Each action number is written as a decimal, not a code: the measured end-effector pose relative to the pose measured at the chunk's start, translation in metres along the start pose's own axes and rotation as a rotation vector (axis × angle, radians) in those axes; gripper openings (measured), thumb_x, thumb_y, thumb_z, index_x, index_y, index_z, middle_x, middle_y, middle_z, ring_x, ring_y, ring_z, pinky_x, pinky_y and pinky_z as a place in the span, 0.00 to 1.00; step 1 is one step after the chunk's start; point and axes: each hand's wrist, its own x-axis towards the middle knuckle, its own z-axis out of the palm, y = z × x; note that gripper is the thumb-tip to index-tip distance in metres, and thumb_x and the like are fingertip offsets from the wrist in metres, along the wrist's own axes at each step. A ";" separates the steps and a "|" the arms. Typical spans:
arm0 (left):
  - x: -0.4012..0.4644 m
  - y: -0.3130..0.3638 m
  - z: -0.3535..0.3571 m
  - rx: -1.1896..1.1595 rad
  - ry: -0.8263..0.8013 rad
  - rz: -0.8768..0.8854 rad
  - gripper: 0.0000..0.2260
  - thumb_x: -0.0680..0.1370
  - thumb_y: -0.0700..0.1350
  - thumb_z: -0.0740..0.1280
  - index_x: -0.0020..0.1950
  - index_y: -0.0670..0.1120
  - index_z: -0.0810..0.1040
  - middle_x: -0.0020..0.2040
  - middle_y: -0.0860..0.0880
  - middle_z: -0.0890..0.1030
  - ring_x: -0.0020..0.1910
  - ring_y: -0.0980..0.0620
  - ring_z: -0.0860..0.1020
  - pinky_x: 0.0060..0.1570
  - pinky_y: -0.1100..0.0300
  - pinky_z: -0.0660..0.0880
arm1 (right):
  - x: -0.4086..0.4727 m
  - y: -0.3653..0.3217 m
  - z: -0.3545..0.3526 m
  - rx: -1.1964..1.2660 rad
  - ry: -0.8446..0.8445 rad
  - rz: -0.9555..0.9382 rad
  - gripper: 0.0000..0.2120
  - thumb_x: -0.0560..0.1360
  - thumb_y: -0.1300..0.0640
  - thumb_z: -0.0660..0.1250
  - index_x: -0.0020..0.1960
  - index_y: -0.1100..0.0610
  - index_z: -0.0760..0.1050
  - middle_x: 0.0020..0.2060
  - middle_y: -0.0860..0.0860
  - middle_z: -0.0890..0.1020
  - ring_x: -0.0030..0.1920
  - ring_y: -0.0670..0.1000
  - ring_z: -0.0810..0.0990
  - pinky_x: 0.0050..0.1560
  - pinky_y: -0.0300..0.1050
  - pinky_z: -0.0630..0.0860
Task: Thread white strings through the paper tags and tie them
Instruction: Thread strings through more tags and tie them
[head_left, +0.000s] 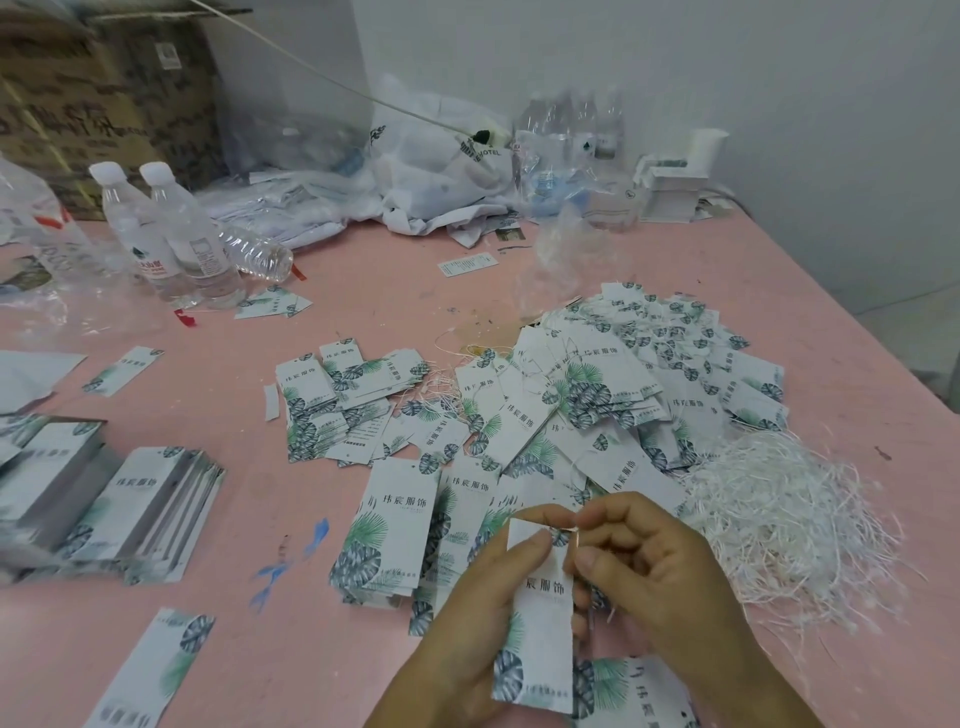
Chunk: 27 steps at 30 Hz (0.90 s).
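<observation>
My left hand (480, 587) holds one white paper tag (537, 631) with green leaf print upright at the bottom centre, thumb on its upper face. My right hand (639, 566) pinches at the tag's top edge, where a thin white string end (575, 535) shows between finger and thumb. A tangled heap of white strings (789, 525) lies just right of my hands. A large pile of strung tags (639, 384) spreads across the middle right. Loose tags (384, 525) lie in front of my hands.
Neat stacks of tags (150, 509) sit at the left on the pink table (363, 291). Water bottles (192, 244) stand at the back left beside a cardboard box (104, 88). Plastic bags (441, 171) and small white boxes (670, 192) line the back wall.
</observation>
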 end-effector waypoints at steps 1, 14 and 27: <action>0.000 -0.001 -0.001 0.048 0.013 0.015 0.14 0.70 0.47 0.74 0.54 0.48 0.83 0.36 0.38 0.78 0.31 0.44 0.78 0.34 0.55 0.77 | -0.001 -0.002 0.000 -0.004 -0.028 0.029 0.10 0.71 0.62 0.71 0.49 0.50 0.80 0.40 0.54 0.85 0.32 0.53 0.81 0.33 0.45 0.80; 0.000 -0.009 -0.004 0.325 0.029 0.302 0.11 0.69 0.43 0.76 0.49 0.48 0.80 0.36 0.41 0.80 0.32 0.46 0.78 0.34 0.57 0.78 | 0.000 -0.001 -0.006 -0.019 -0.099 0.165 0.17 0.64 0.49 0.79 0.48 0.47 0.76 0.38 0.60 0.84 0.35 0.55 0.78 0.35 0.50 0.80; -0.001 -0.006 -0.003 0.299 0.138 0.383 0.10 0.69 0.37 0.74 0.47 0.47 0.80 0.41 0.44 0.82 0.33 0.48 0.78 0.33 0.58 0.76 | 0.005 0.005 -0.012 0.051 -0.185 0.220 0.13 0.64 0.57 0.75 0.46 0.51 0.76 0.35 0.61 0.84 0.31 0.55 0.80 0.30 0.44 0.77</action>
